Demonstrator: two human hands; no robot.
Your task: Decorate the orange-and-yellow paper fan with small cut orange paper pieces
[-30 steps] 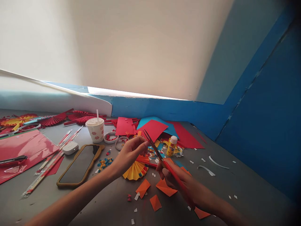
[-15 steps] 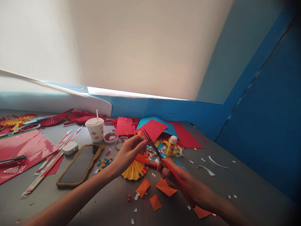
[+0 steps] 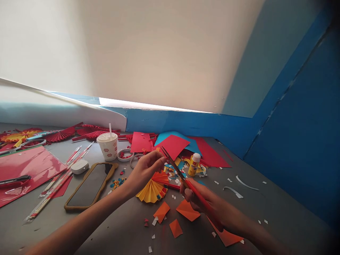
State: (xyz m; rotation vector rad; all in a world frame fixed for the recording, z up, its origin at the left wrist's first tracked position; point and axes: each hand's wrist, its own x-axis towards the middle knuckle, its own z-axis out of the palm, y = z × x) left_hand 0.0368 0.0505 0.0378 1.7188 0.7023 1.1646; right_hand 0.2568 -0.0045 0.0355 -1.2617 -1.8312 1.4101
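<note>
My right hand (image 3: 212, 209) grips red-handled scissors (image 3: 183, 179), their blades pointing up and left toward my left hand. My left hand (image 3: 146, 169) pinches something very small at its fingertips, right at the blade tips; I cannot make out what it is. Below the hands lies a folded yellow and orange paper fan (image 3: 152, 187). Orange paper scraps (image 3: 187, 210) are scattered on the grey table (image 3: 265, 209) under my right hand.
A yellow glue bottle (image 3: 193, 164) stands behind the scissors. A paper cup with a straw (image 3: 107, 146), tape rolls (image 3: 124, 155), a brown-framed mirror (image 3: 89, 186), a white case (image 3: 79, 166), stick bundles (image 3: 57, 180), red and blue sheets (image 3: 172, 144) and red fans (image 3: 61, 134) surround them.
Both hands have drifted slightly; my right hand shifted a little right and down with the scissors, uncovering more of an orange scrap beneath it. My left hand's pinch stays at the blade tips.
</note>
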